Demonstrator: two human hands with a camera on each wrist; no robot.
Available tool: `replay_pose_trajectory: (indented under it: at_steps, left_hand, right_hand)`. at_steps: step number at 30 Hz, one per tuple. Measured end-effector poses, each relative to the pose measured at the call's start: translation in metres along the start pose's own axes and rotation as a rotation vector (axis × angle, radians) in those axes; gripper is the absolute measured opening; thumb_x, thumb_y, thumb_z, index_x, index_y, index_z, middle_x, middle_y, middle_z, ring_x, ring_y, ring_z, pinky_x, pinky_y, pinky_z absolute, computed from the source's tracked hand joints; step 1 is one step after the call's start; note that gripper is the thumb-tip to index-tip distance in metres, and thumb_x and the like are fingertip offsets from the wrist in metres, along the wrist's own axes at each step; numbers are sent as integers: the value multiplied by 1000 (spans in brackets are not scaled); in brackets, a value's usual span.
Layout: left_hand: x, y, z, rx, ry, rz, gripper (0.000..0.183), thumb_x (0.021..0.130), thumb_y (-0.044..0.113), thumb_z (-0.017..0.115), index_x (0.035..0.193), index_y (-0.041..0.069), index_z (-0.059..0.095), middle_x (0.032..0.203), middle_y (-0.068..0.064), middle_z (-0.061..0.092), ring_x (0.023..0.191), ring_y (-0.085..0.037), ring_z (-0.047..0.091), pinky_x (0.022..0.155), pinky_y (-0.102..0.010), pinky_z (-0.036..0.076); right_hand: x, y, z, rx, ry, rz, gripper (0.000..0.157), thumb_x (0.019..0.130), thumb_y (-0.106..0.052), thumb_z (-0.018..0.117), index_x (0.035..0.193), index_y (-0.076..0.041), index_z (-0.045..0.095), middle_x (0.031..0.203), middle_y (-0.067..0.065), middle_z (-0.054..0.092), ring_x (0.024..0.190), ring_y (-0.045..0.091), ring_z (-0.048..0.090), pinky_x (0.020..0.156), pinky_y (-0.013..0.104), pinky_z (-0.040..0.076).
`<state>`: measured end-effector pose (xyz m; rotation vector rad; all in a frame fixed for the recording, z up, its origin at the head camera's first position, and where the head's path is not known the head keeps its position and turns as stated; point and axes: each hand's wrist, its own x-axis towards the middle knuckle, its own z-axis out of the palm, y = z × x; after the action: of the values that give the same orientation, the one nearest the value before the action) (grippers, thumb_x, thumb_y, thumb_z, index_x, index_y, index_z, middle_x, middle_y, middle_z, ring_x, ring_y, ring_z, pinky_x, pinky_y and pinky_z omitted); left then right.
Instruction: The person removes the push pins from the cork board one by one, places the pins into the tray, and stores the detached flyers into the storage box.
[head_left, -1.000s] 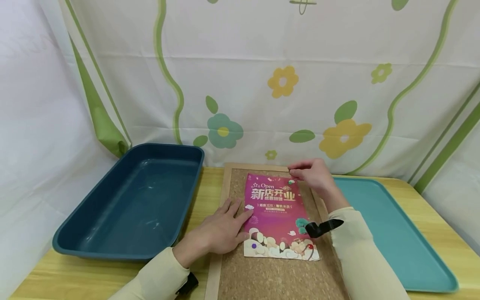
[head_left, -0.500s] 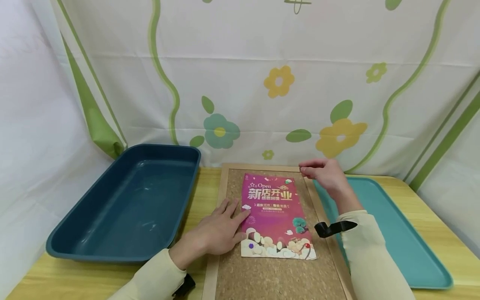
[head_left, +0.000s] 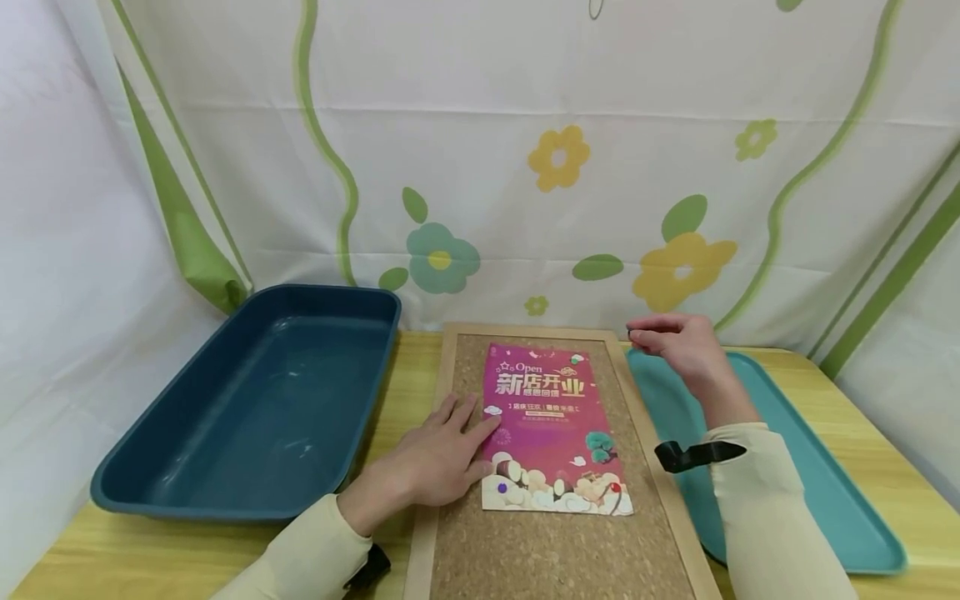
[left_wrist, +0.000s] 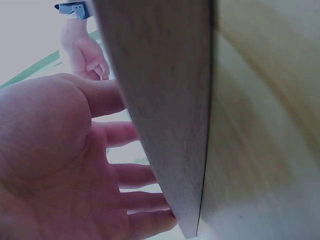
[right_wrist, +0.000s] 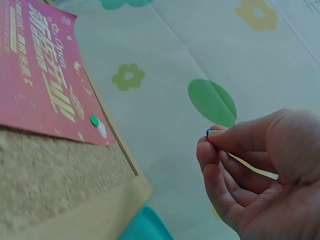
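A magenta poster [head_left: 551, 429] with gold lettering lies on a wood-framed cork board [head_left: 525, 554]. A green thumbtack [right_wrist: 94, 120] sits in its upper right corner, a red thumbtack [head_left: 615, 487] near the lower right, and a dark blue thumbtack [head_left: 502, 488] near the lower left. My left hand [head_left: 442, 458] rests with spread fingers across the board's left frame and the poster's left edge. Between thumb and forefinger, my right hand [head_left: 686, 350] pinches a small blue thumbtack [right_wrist: 208, 132], mostly hidden by the fingertips. That hand is raised beyond the board's upper right corner.
To the left stands a deep dark-blue basin [head_left: 255, 417]. A flat teal tray [head_left: 810, 475] lies right of the board, partly under my right forearm. Everything rests on a wooden table [head_left: 892, 425], with a flower-printed curtain [head_left: 480, 167] close behind.
My right hand has moved right, from the poster's upper right corner past the board's edge to above the tray's far end. The left hand has stayed in place.
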<state>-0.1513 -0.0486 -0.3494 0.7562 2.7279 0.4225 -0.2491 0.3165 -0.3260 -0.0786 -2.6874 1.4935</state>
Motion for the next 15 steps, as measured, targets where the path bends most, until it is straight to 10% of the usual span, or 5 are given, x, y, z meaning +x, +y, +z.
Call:
replay_pose_trajectory:
  at_steps: [15]
  left_hand:
    - [2,-2,2,9,9,0,64,107,44,60,164,20,43,177,-17,22,165,-43,15,124,-62,38]
  right_hand:
    - [-2,12,-20,150,33,-3,43,106,-20,67,137,9,65,92,-24,74,89,-3,73,84,15,60]
